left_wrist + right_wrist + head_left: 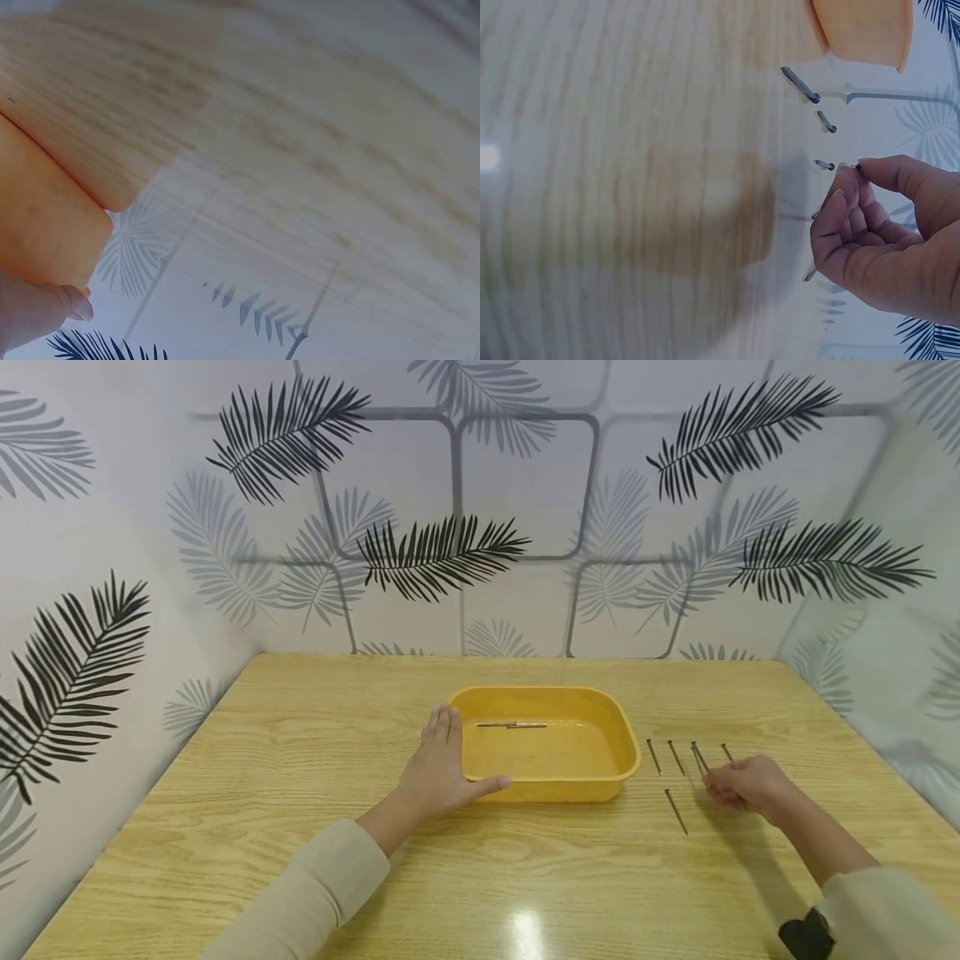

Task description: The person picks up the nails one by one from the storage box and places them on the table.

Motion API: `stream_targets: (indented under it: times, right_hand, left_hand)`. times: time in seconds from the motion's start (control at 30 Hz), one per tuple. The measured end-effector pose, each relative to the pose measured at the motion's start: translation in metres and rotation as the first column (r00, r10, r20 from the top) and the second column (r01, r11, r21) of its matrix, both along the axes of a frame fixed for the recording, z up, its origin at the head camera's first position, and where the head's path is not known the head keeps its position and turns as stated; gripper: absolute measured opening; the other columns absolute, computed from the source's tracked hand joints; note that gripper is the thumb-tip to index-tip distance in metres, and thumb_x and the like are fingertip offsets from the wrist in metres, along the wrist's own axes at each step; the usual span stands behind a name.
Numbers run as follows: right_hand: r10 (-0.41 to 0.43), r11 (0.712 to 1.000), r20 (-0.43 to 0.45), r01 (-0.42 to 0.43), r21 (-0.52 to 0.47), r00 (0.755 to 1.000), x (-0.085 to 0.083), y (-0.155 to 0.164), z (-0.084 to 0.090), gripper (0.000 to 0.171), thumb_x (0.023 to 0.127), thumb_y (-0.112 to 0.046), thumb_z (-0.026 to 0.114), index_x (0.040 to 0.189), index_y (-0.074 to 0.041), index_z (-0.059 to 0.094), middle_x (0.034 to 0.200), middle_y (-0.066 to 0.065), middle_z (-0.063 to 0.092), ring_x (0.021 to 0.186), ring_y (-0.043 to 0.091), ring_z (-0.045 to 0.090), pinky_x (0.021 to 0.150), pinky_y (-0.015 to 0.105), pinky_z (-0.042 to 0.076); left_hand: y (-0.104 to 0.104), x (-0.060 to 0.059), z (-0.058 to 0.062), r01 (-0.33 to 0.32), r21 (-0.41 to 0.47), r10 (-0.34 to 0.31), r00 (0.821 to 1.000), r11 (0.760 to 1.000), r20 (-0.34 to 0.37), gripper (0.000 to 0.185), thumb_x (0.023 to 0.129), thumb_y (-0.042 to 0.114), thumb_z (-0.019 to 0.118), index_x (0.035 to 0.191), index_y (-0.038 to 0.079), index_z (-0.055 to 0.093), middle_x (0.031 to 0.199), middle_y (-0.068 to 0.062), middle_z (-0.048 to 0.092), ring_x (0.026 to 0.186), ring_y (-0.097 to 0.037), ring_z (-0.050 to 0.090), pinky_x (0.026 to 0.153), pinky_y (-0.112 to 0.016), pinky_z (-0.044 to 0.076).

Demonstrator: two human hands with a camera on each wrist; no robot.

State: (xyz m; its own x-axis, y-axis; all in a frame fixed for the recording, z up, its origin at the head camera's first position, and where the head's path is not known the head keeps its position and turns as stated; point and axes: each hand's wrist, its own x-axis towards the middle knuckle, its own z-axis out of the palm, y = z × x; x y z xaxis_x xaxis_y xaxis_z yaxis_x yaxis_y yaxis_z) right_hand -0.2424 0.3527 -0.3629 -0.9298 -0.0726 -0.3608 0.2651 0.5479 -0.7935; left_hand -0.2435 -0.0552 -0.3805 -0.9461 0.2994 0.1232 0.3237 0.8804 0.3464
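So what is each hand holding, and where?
Right hand pinches a thin dark metal nail near its lower end; left hand rests flat against the yellow plastic tray.

Yellow tray (622, 752) and loose nails (675, 810) interrupt the bare table (262, 760).

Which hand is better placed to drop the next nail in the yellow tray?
Right. The right hand already pinches a nail beside the loose ones, while the left hand rests flat against the yellow tray.
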Motion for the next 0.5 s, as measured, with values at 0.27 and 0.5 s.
stream_targets:
  times: [0.27, 0.5]
  right_hand:
    - [0.01, 1.0, 0.004, -0.011, 0.026, 1.0, 0.006, 0.001, -0.003, 0.026, 0.09, -0.013, 0.052, 0.087, 0.008, 0.066, 0.068, -0.006, 0.061, 0.063, 0.005, 0.057, 0.059, 0.023, 0.051]
    - [0.016, 0.999, 0.008, -0.016, 0.042, 1.0, 0.013, 0.0, -0.005, 0.026, 0.089, -0.012, 0.051, 0.084, 0.008, 0.068, 0.067, -0.005, 0.062, 0.064, 0.006, 0.059, 0.058, 0.023, 0.052]
  left_hand:
    - [0.0, 0.001, 0.001, 0.001, 0.001, -0.001, 1.0, 1.0, 0.006, 0.114, 0.078, 0.07, 0.053, 0.146, -0.006, 0.002, 0.154, -0.025, 0.001, 0.144, -0.036, 0.0, 0.117, -0.047, 0.009]
    - [0.0, 0.001, 0.001, -0.001, 0.009, 0.001, 1.0, 1.0, 0.016, 0.115, 0.077, 0.07, 0.053, 0.146, -0.006, 0.002, 0.154, -0.024, 0.0, 0.144, -0.035, -0.001, 0.117, -0.047, 0.008]
